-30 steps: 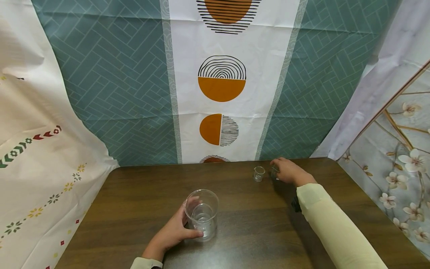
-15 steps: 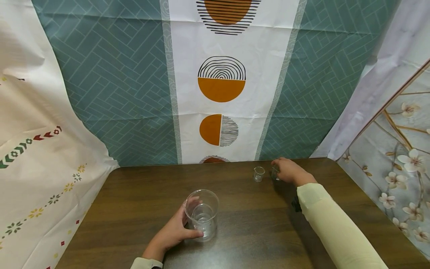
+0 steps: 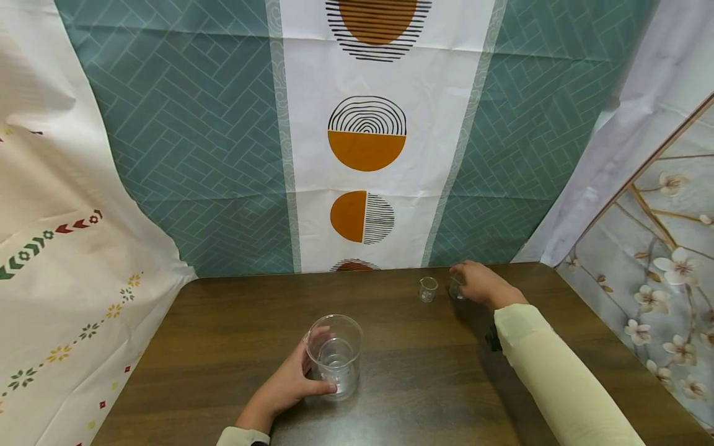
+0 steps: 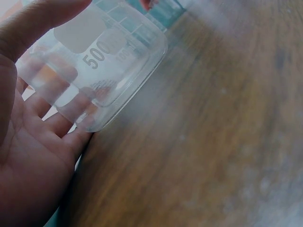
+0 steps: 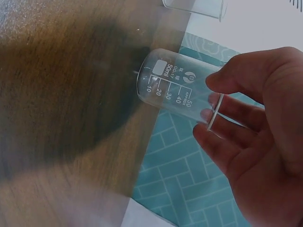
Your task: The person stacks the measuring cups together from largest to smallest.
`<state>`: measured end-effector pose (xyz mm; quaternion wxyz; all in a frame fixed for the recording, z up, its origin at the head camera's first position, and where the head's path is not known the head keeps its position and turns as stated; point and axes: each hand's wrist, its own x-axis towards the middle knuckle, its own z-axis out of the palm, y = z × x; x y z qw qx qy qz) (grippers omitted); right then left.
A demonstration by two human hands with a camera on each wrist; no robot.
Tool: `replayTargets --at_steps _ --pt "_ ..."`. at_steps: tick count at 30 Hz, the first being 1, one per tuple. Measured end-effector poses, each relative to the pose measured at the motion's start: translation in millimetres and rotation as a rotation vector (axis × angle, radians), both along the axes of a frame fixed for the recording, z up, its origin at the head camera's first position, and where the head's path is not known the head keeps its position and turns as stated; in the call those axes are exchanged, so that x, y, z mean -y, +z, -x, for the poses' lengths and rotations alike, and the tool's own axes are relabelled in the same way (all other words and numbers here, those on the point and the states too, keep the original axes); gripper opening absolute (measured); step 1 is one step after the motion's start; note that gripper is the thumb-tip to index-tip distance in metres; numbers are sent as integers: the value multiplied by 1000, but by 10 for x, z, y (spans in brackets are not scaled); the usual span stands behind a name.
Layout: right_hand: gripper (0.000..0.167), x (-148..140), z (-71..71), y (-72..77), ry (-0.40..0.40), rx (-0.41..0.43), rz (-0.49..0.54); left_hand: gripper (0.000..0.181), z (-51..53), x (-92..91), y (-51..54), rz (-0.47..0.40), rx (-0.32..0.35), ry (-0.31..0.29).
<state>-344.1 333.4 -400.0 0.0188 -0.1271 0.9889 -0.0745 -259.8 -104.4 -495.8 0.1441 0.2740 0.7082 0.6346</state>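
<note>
My left hand (image 3: 292,376) grips a large clear glass beaker (image 3: 348,331) at the table's front middle, thumb in front and fingers behind. In the left wrist view this beaker (image 4: 78,35) shows a "500" mark. A smaller beaker (image 3: 336,359) sits inside it, marked about 100. Toward the back right, my right hand (image 3: 481,286) pinches the rim of a small 50 ml beaker (image 5: 173,85) between thumb and fingers. That small beaker stands upright, its base on or very near the table; the fingers partly hide it in the head view. Just left of it stands another small beaker (image 3: 427,290).
The dark wooden table (image 3: 234,328) ends at a hanging teal and white patterned cloth (image 3: 223,155). A cream cloth (image 3: 67,279) hangs along the left side and a floral one (image 3: 664,297) along the right.
The head view has shifted very slightly. Both hands keep their holds, and the beakers stay in place.
</note>
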Motion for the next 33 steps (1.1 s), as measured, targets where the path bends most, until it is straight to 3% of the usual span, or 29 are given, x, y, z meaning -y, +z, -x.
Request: replayTargets --at_steps 33 --pt "44 89 -142 246 67 -29 -17 92 24 6 -73 -48 -55 -24"
